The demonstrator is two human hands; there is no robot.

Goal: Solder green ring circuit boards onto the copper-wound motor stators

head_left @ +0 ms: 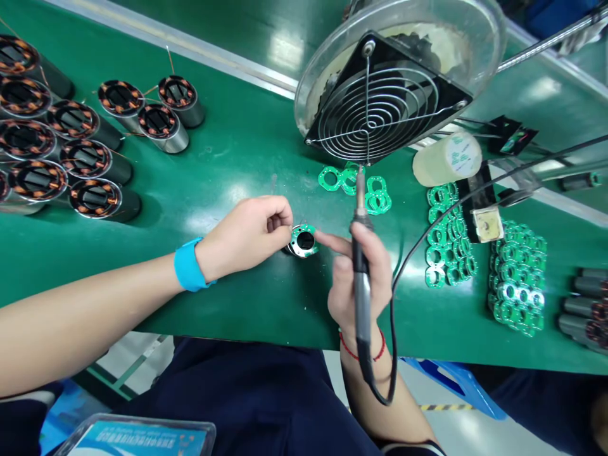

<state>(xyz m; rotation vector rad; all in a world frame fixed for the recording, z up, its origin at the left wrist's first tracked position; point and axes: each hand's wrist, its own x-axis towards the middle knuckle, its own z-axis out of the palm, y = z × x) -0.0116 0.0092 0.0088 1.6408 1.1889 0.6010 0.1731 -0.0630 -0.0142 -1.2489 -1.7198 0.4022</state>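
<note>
In front of me a motor stator [287,248] stands upright, mostly hidden, with a green ring-shaped circuit board [308,229] on its top. My left hand [251,231], a blue band on its wrist, is at the board's left edge. Its thumb and forefinger are pinched together, and what lies between them is too small to make out. A soldering iron [363,297] is gripped in my right hand [344,288], its metal tip pointing up and away from the board. The right forefinger stretches out to the board's right edge.
Several wound stators [95,197] stand at the left. A fan with a wire guard [370,120] stands at the back, with loose green boards [377,195] before it. Rightward are a tape roll [446,158], a small sponge [488,225], and stacked board panels [517,278]. The iron's black cable [413,250] loops rightward.
</note>
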